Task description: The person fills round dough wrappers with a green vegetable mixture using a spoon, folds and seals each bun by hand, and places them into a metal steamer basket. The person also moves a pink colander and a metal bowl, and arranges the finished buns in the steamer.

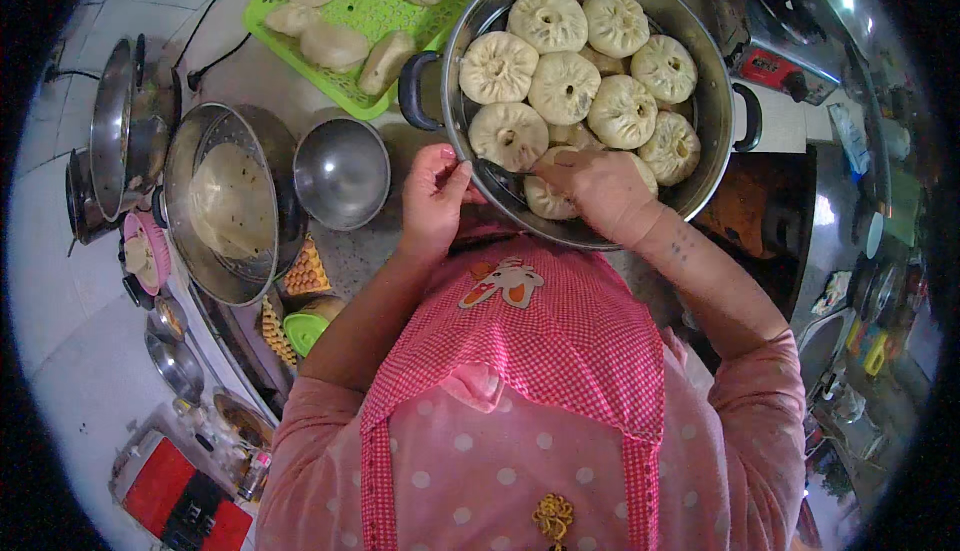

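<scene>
A round metal steamer pot (pixel 716 179) with black side handles stands before me, filled with pleated stuffed buns (pixel 564 88), several with a small hole at the top. My right hand (pixel 600 189) reaches over the near rim, its fingers down against a bun (pixel 549 197) at the front. The hand covers part of that bun, so its grip is hidden. Just outside the rim at the left is my left hand (pixel 435 198), fingers curled and thumb tip close to the metal. Whether it touches the rim is unclear.
Left of the pot, a green perforated tray (pixel 360 104) holds pieces of dough and a bun. Nearer are a metal bowl (pixel 342 173) and a large pot (pixel 289 198) with a pale dough mass (pixel 231 202). A stove with a red panel (pixel 766 67) stands at the right.
</scene>
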Available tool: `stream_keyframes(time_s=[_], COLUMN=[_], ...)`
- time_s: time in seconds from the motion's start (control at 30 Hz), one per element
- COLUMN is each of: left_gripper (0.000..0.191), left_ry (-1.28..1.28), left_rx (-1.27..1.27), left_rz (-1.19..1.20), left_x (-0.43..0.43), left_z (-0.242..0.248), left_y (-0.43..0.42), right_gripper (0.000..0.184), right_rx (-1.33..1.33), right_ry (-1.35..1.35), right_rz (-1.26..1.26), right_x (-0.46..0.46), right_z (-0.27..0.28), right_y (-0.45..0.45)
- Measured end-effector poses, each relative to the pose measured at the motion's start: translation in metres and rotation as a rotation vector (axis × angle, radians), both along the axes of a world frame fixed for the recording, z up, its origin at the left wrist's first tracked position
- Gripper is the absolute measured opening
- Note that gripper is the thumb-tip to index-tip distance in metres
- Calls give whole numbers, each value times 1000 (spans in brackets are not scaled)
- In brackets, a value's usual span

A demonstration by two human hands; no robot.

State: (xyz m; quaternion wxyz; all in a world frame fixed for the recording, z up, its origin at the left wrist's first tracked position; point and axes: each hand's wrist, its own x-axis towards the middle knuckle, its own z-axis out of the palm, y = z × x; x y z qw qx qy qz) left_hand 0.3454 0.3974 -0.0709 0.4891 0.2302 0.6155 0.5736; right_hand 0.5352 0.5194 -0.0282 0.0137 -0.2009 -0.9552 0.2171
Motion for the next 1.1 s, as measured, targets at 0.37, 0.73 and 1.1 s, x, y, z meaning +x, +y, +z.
stream_keyframes(time_s=[0.37, 0.73, 1.1], left_gripper=[17, 18, 18], left_ry=[-53, -49, -23], left_rx=[4, -43, -31], left_rz=[-2, 13, 7], left_x=[-2, 0, 0], left_z=[-3, 3, 4], left_y=[0, 2, 1], right_gripper=[33, 27, 21], right_rx=[-65, -156, -74], right_ry=[-253, -217, -124], right_rz=[93, 192, 359], right_x=[63, 69, 55], right_z=[47, 11, -7], right_y=[25, 34, 44])
